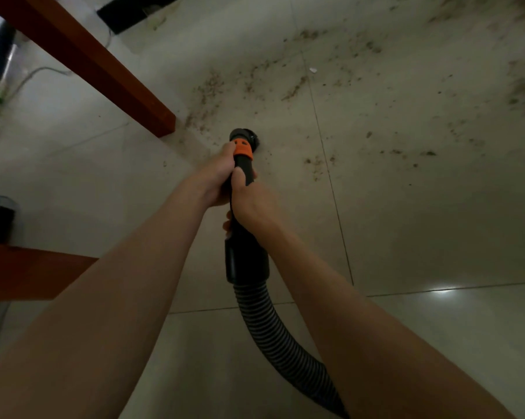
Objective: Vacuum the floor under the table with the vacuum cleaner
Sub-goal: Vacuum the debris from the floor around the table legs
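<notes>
Both of your hands are wrapped around the black plastic vacuum wand with its orange collar (243,152): your left hand (216,179) grips it high, just below the collar, and your right hand (252,207) grips it right behind, thumb laid along the tube. They sit touching one another on the same shaft. Behind them the black ribbed hose (273,337) trails back between your forearms toward the bottom edge of the view.

The round black nozzle (245,137) is down at the pale tiled floor (406,237), just beside the foot of the reddish-brown wooden table leg (110,77). Whether it actually touches the tile cannot be told from here.

You appear to be mid-sweep. Scattered brown crumbs and dust (285,83) lie beyond the nozzle and off to the right, and thin patches hug the leg's base, so much of the job looks undone.

Next, you will likely want to push the nozzle forward and rightward through those patches in steady strokes, keeping it low and flat, and skirt the leg closely. Mind the hose doesn't snag the second wooden leg (28,273) at your left.
</notes>
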